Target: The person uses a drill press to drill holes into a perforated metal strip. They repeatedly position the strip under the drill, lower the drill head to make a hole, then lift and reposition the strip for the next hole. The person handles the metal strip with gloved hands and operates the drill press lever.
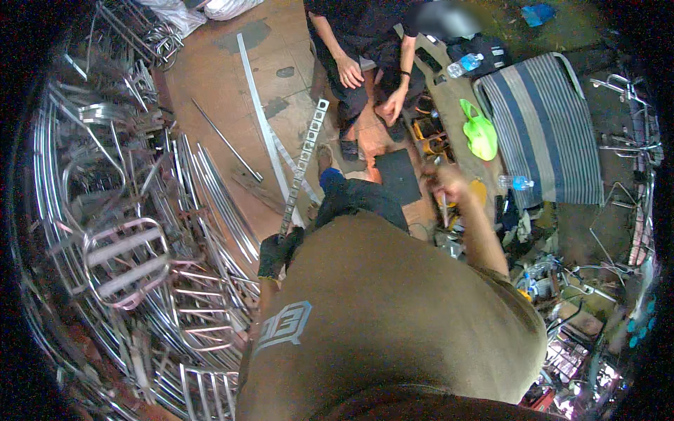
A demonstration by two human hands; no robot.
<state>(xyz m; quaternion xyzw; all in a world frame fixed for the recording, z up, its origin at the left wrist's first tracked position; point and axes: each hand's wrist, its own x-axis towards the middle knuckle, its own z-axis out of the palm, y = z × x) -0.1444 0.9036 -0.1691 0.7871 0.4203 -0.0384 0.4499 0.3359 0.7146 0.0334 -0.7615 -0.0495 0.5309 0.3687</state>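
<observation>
My left hand (279,252), in a dark glove with a yellowish cuff, is closed on the near end of a long metal bar (309,140). A row of square holes runs along the bar, which slants away over the tiled floor. My bare right hand (451,185) is held out to the right above a heap of tools and looks curled. Motion smears its fingers. A slim pale piece shows just below it, and I cannot make out its kind.
Metal tubes (217,196) and frames (126,263) are heaped on the left. Flat strips (261,119) lie ahead. A person's hand (394,107) is across from me. Yellow power tools (430,137), a green bag (479,133), a bottle (516,183) and a striped lounger (540,126) stand right.
</observation>
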